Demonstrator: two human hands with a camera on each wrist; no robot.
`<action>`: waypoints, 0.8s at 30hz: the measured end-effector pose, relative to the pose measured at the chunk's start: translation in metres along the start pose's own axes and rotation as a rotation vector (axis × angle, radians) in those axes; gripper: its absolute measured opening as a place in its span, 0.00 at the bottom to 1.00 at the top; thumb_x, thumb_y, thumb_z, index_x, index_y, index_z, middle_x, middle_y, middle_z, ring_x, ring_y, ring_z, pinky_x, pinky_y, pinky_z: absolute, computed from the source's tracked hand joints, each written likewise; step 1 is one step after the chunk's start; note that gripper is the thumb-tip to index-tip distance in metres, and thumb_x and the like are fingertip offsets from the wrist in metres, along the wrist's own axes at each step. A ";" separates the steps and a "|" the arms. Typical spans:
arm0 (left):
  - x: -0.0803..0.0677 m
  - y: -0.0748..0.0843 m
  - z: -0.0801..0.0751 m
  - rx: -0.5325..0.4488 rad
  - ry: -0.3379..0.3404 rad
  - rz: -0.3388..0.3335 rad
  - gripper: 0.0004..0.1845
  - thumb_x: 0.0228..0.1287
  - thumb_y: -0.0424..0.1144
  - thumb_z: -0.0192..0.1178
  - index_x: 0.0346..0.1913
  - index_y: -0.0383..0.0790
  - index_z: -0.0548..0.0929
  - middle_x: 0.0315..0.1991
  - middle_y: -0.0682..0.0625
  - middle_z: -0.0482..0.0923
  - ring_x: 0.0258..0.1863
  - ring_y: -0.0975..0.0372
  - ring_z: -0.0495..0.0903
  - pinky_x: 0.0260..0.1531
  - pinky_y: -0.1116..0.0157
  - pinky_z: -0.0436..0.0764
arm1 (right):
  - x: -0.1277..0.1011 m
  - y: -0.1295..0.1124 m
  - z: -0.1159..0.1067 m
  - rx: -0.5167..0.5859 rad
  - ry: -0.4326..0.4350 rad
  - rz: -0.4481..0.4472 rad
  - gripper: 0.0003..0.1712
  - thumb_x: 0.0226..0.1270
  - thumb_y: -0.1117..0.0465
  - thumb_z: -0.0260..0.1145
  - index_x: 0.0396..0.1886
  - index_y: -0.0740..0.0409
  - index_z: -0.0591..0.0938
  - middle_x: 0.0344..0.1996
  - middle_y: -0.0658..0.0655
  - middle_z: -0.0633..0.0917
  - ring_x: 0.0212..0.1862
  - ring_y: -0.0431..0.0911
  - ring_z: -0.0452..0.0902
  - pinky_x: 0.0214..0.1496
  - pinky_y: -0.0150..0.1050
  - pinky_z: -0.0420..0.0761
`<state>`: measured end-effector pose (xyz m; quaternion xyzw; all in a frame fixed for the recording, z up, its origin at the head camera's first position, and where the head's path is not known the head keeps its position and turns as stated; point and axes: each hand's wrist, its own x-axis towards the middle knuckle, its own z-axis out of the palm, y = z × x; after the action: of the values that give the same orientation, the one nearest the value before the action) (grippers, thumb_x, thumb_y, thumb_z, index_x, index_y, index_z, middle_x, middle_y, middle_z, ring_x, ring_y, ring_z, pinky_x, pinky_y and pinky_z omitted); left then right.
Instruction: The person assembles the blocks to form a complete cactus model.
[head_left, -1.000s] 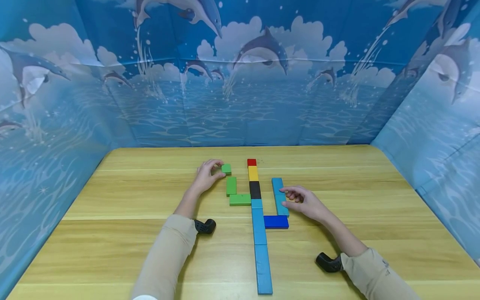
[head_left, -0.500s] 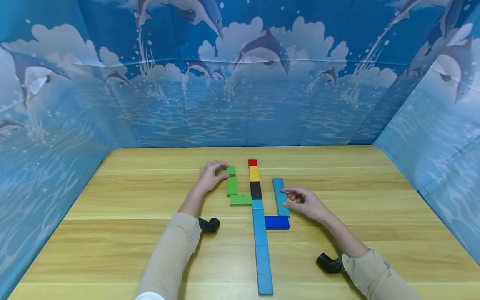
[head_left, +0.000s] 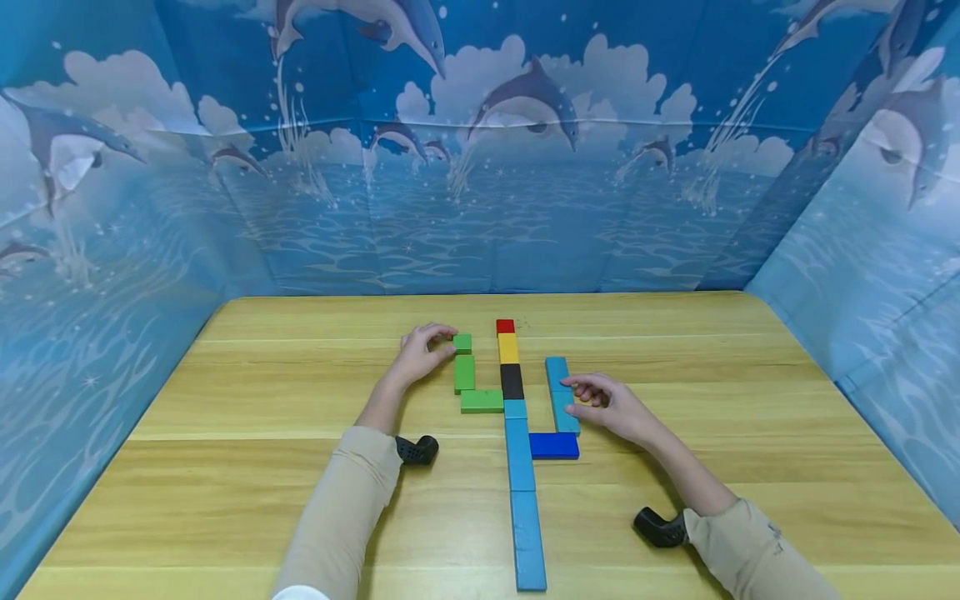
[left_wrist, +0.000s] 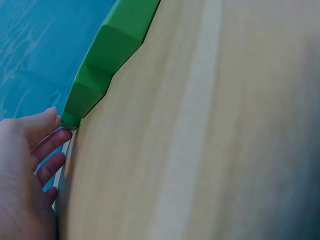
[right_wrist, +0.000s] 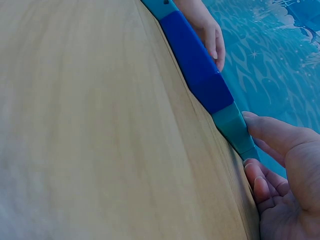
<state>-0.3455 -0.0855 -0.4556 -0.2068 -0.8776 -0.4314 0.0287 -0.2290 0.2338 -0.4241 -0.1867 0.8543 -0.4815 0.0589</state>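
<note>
In the head view my left hand (head_left: 424,356) pinches the small green block (head_left: 462,342) at its left end with thumb and index finger. Just nearer lies an upright-running green block (head_left: 464,373), then a crosswise green block (head_left: 482,402) reaching the central column. My right hand (head_left: 609,406) has its fingers loosely bent. Its index fingertip and thumb are at the right edges of two light blue blocks, the far one (head_left: 557,372) and the near one (head_left: 565,414). Those stand end to end above a dark blue block (head_left: 553,446).
The central column runs from a red block (head_left: 506,326) through a yellow block (head_left: 507,347) and a black block (head_left: 512,381) into several light blue blocks (head_left: 521,454). Black wrist devices (head_left: 417,450) sit at both cuffs. A dolphin-print cloth (head_left: 480,225) surrounds the wooden table (head_left: 247,400).
My left hand has moved the small green block slightly right and nearer, in line with the green block below it. My right hand has stayed by the light blue blocks.
</note>
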 end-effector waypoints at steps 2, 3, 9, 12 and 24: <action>0.000 0.000 0.000 0.002 0.006 -0.007 0.14 0.63 0.39 0.55 0.50 0.38 0.78 0.45 0.46 0.78 0.46 0.53 0.71 0.54 0.50 0.52 | 0.000 0.000 0.000 0.000 0.001 0.000 0.23 0.59 0.65 0.63 0.54 0.69 0.73 0.36 0.67 0.72 0.35 0.50 0.64 0.35 0.32 0.66; 0.001 0.001 0.001 0.006 0.010 -0.015 0.14 0.64 0.39 0.54 0.50 0.39 0.78 0.45 0.46 0.78 0.46 0.54 0.71 0.54 0.50 0.53 | 0.000 0.000 0.000 0.002 0.002 0.001 0.23 0.59 0.66 0.63 0.54 0.69 0.73 0.36 0.67 0.72 0.35 0.50 0.64 0.35 0.32 0.66; 0.002 0.001 0.004 0.034 0.040 -0.029 0.13 0.64 0.41 0.55 0.48 0.41 0.79 0.43 0.48 0.79 0.45 0.55 0.72 0.52 0.52 0.55 | 0.000 -0.001 0.000 0.002 -0.001 -0.001 0.23 0.59 0.65 0.63 0.54 0.69 0.73 0.36 0.67 0.72 0.35 0.50 0.64 0.35 0.32 0.66; 0.002 0.001 0.004 0.023 0.042 -0.030 0.12 0.63 0.40 0.56 0.47 0.41 0.80 0.42 0.48 0.79 0.44 0.55 0.72 0.53 0.52 0.54 | -0.001 -0.001 0.000 0.003 0.000 0.001 0.23 0.59 0.66 0.63 0.54 0.69 0.73 0.36 0.67 0.72 0.35 0.50 0.64 0.35 0.33 0.66; 0.000 0.002 0.003 0.007 0.030 -0.009 0.11 0.62 0.40 0.58 0.45 0.41 0.81 0.41 0.48 0.80 0.43 0.55 0.71 0.51 0.53 0.54 | -0.001 -0.002 0.000 -0.003 0.002 0.002 0.22 0.59 0.66 0.63 0.54 0.69 0.73 0.37 0.67 0.73 0.35 0.51 0.64 0.35 0.33 0.66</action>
<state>-0.3443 -0.0825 -0.4556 -0.1964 -0.8795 -0.4316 0.0407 -0.2278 0.2334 -0.4223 -0.1854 0.8553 -0.4804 0.0580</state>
